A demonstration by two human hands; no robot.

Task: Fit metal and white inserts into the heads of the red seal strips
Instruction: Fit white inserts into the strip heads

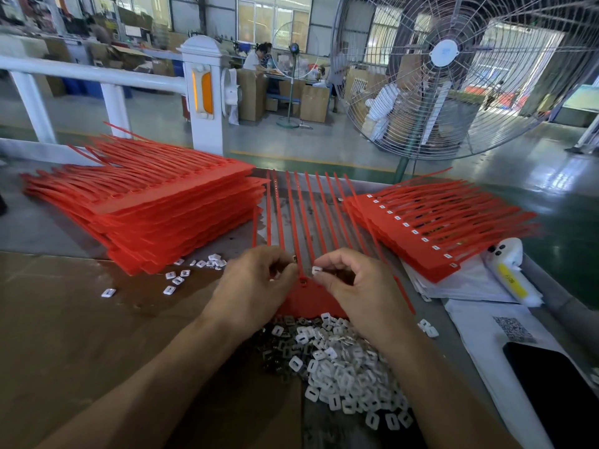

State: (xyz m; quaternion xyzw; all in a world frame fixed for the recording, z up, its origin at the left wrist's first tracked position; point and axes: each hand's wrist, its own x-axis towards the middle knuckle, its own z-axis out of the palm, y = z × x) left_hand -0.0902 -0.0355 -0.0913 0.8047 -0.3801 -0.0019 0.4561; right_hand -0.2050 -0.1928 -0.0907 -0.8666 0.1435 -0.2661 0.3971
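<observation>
**Both hands work at the head of a red strip**

Head view: a sheet of red seal strips (308, 222) lies on the worktop (64, 319), tails pointing away, heads under the hands. The left hand (256, 286) has its fingers curled and pinches a small metal insert (294, 260) just above one strip head (303, 281). The right hand (353, 283) pinches a white insert (316, 270) between thumb and forefinger, just right of that head. A heap of white and metal inserts (337, 361) lies between the forearms. A tall stack of red strips (146, 205) sits to the left; a lower stack with white inserts fitted (437, 231) sits to the right, near a phone (551, 393)
</observation>
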